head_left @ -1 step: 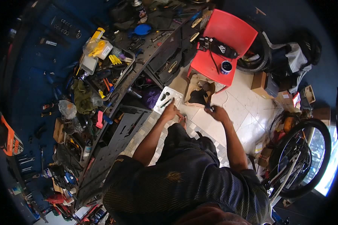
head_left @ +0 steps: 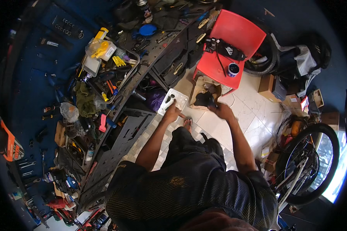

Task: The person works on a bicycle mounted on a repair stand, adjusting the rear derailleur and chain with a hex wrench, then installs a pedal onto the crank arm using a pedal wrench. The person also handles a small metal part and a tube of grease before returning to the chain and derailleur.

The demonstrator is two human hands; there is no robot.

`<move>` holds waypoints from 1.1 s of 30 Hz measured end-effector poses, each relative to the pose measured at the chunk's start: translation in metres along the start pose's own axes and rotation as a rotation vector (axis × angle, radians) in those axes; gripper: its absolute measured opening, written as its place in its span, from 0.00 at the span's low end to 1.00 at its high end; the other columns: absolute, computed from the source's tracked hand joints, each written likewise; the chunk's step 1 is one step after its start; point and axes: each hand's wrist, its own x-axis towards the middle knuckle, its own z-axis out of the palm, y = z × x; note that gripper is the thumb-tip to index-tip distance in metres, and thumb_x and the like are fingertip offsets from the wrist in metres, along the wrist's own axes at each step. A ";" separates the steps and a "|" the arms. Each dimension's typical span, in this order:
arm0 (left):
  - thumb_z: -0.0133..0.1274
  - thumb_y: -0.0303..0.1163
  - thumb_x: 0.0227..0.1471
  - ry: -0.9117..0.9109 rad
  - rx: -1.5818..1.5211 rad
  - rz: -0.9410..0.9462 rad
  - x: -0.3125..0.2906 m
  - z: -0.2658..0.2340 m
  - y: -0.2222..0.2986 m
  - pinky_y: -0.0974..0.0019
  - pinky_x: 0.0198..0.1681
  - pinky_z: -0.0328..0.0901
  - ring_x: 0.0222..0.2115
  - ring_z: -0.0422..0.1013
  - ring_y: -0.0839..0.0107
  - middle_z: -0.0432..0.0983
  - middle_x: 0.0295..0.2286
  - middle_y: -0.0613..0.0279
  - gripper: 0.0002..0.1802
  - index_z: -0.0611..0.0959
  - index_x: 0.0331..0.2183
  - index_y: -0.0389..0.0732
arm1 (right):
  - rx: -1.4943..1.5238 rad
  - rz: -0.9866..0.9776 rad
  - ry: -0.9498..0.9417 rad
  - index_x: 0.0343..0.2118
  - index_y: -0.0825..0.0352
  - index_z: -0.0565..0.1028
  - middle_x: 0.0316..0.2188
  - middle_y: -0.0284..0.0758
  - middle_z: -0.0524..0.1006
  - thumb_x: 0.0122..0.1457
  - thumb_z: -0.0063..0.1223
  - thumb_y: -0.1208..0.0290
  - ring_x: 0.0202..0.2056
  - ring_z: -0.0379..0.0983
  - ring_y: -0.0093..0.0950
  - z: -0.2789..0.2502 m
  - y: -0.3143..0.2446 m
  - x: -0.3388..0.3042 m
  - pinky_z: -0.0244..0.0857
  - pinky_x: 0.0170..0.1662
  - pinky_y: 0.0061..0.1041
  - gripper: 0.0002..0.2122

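Observation:
My left hand [head_left: 172,113] lies over the near edge of a white tray [head_left: 183,101], fingers stretched across it and thumb spread to the right. Small black parts [head_left: 169,98] lie in the tray beyond the fingertips. To the right, my right hand [head_left: 223,111] is at the near edge of an open cardboard box [head_left: 198,85]. Its fingers are bent together beside dark contents [head_left: 204,98] of the box; what they hold is hidden.
A red chair [head_left: 235,32] behind the box carries a black bag [head_left: 228,51] and a small tub [head_left: 233,69]. Left runs a cluttered workbench with drawers [head_left: 167,63]. A bicycle wheel [head_left: 331,161] stands at right, with cardboard boxes [head_left: 265,86] behind. My foot [head_left: 187,122] is below the tray.
My right hand has moved up and left to the box. My left hand has slid slightly left over the tray, and a long dark part there is now covered or gone.

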 end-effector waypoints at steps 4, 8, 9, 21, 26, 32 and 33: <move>0.47 0.18 0.53 0.262 -0.050 0.014 -0.023 -0.052 -0.033 0.76 0.30 0.64 0.28 0.69 0.79 0.73 0.52 0.49 0.51 0.39 0.68 0.48 | 0.044 -0.493 0.200 0.41 0.68 0.78 0.27 0.48 0.77 0.52 0.57 0.40 0.34 0.76 0.47 -0.057 -0.142 0.138 0.68 0.37 0.41 0.30; 0.47 0.16 0.52 0.285 -0.069 -0.154 -0.070 -0.058 0.002 0.78 0.26 0.61 0.22 0.59 0.86 0.63 0.60 0.49 0.50 0.44 0.69 0.55 | -0.407 -0.745 0.311 0.50 0.59 0.77 0.43 0.44 0.77 0.51 0.54 0.37 0.50 0.71 0.43 -0.067 -0.220 0.244 0.60 0.54 0.47 0.32; 0.47 0.16 0.52 0.285 -0.073 -0.135 -0.076 -0.054 -0.022 0.77 0.28 0.62 0.27 0.64 0.83 0.63 0.61 0.49 0.49 0.47 0.69 0.53 | -0.468 -0.824 0.320 0.51 0.58 0.76 0.43 0.43 0.77 0.51 0.54 0.37 0.51 0.70 0.43 -0.063 -0.230 0.268 0.59 0.55 0.47 0.32; 0.52 0.22 0.54 0.151 -0.054 -0.114 -0.041 0.037 -0.081 0.62 0.47 0.71 0.53 0.70 0.55 0.71 0.52 0.49 0.27 0.73 0.56 0.43 | -0.294 -0.880 0.124 0.56 0.59 0.73 0.50 0.43 0.73 0.51 0.59 0.52 0.56 0.65 0.43 -0.038 -0.243 0.337 0.54 0.59 0.43 0.29; 0.56 0.25 0.52 0.143 -0.106 -0.069 0.008 0.058 -0.088 0.61 0.43 0.71 0.43 0.77 0.57 0.77 0.43 0.47 0.23 0.76 0.51 0.41 | -0.034 -1.028 0.572 0.50 0.59 0.77 0.41 0.40 0.77 0.54 0.62 0.53 0.46 0.72 0.42 -0.022 -0.152 0.313 0.65 0.48 0.39 0.23; 0.53 0.29 0.57 -0.066 0.033 -0.209 0.073 0.062 -0.166 0.64 0.47 0.72 0.46 0.76 0.60 0.76 0.47 0.49 0.18 0.78 0.50 0.35 | 0.067 -0.445 0.226 0.40 0.69 0.77 0.35 0.46 0.77 0.55 0.61 0.64 0.39 0.73 0.47 0.092 0.023 0.269 0.67 0.44 0.40 0.15; 0.53 0.28 0.57 -0.074 0.079 -0.189 0.089 0.059 -0.181 0.63 0.46 0.72 0.44 0.77 0.59 0.77 0.46 0.49 0.18 0.78 0.49 0.35 | 0.051 -0.393 0.179 0.42 0.69 0.78 0.36 0.46 0.77 0.56 0.60 0.65 0.40 0.74 0.45 0.122 0.056 0.261 0.68 0.44 0.39 0.15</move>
